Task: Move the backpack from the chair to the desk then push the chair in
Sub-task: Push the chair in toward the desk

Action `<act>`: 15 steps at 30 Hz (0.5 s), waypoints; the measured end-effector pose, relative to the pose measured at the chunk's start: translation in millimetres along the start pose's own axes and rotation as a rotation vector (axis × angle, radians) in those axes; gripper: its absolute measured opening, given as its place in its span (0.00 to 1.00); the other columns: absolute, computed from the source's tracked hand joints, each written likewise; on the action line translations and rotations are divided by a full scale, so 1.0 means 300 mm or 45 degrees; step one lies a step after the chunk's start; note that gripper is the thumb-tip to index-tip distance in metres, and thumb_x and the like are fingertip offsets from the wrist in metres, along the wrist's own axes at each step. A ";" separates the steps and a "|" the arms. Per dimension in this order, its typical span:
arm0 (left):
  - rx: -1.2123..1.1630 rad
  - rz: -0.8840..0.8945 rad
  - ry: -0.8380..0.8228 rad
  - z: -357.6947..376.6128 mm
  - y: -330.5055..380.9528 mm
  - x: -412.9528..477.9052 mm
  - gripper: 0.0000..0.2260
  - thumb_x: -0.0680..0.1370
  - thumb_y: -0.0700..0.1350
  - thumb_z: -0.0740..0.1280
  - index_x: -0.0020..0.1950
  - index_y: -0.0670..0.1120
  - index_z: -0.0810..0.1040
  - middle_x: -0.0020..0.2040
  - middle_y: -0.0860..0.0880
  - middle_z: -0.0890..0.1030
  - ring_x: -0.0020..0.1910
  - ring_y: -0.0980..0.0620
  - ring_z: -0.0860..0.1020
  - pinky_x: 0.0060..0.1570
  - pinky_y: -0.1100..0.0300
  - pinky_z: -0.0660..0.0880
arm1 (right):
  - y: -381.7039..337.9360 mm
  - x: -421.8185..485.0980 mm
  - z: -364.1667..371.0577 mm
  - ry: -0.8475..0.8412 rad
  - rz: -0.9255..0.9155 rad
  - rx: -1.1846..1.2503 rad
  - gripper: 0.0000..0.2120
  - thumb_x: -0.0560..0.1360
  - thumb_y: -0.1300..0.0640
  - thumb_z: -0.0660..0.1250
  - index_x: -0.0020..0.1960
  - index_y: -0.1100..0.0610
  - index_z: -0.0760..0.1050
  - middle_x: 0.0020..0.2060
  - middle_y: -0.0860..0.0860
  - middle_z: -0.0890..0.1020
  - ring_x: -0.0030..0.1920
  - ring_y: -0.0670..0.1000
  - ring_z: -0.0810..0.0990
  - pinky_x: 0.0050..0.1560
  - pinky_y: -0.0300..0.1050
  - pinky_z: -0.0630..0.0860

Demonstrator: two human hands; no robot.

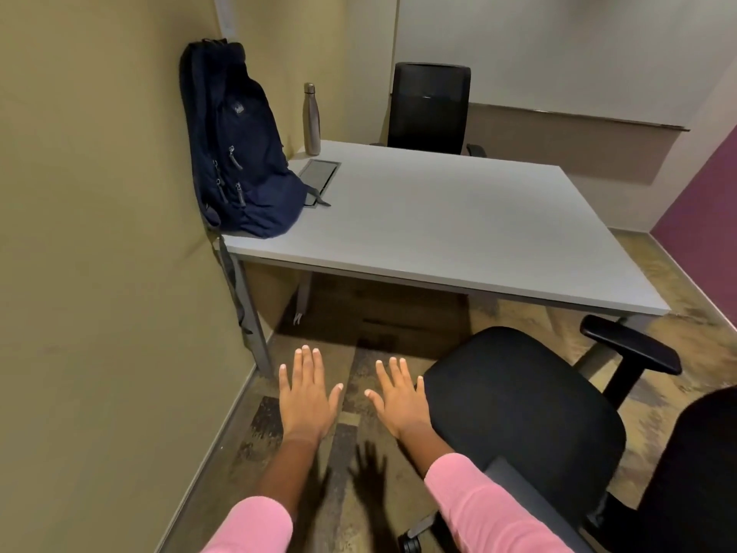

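Two bare hands, the left hand (305, 397) and the right hand (399, 399), no rings, no watch, no bracelets on either. Fingernails are short and plain. Both arms wear soft pink long sleeves (484, 502), a knit-looking fabric, pushed up so the forearms show bare below the cuffs.

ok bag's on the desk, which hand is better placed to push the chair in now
Right, probably. The right hand hovers open beside the edge of the chair seat, while the left hand is farther off, toward the wall. The backpack already stands on the desk.
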State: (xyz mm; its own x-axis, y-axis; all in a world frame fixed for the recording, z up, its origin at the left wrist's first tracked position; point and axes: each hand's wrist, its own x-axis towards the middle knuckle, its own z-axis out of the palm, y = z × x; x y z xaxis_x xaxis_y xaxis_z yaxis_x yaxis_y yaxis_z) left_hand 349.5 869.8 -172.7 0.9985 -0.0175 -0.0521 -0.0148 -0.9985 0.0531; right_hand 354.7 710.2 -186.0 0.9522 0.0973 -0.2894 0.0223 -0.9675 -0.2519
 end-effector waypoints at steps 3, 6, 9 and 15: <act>-0.004 -0.020 -0.008 0.017 0.051 -0.141 0.31 0.80 0.59 0.46 0.74 0.41 0.40 0.77 0.42 0.45 0.76 0.45 0.43 0.74 0.46 0.44 | 0.025 -0.117 0.038 0.030 -0.035 -0.012 0.29 0.79 0.43 0.46 0.75 0.53 0.42 0.77 0.54 0.45 0.76 0.54 0.40 0.74 0.59 0.43; -0.003 -0.030 -0.036 0.035 0.110 -0.285 0.31 0.80 0.58 0.46 0.74 0.41 0.39 0.77 0.42 0.45 0.76 0.45 0.43 0.74 0.46 0.44 | 0.056 -0.248 0.084 0.026 -0.058 -0.030 0.29 0.79 0.43 0.46 0.75 0.53 0.41 0.77 0.54 0.45 0.76 0.54 0.40 0.74 0.58 0.43; 0.023 -0.009 -0.067 0.045 0.175 -0.406 0.31 0.80 0.58 0.45 0.74 0.41 0.38 0.77 0.42 0.44 0.76 0.45 0.42 0.74 0.47 0.44 | 0.108 -0.363 0.118 -0.013 -0.062 -0.087 0.29 0.79 0.42 0.46 0.75 0.53 0.41 0.77 0.54 0.44 0.76 0.54 0.40 0.74 0.58 0.42; 0.070 -0.003 -0.015 0.011 0.308 -0.512 0.31 0.80 0.59 0.45 0.74 0.41 0.38 0.77 0.42 0.44 0.76 0.45 0.42 0.74 0.47 0.44 | 0.221 -0.500 0.086 0.024 -0.098 -0.118 0.30 0.79 0.42 0.46 0.75 0.53 0.42 0.77 0.54 0.45 0.76 0.54 0.40 0.74 0.58 0.43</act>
State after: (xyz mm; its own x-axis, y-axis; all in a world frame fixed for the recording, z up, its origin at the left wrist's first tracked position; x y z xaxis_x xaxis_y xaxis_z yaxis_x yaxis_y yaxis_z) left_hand 194.7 780.1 -163.0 0.9979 -0.0151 -0.0637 -0.0153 -0.9999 -0.0018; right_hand 205.6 637.6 -183.1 0.9520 0.1690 -0.2550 0.1231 -0.9747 -0.1864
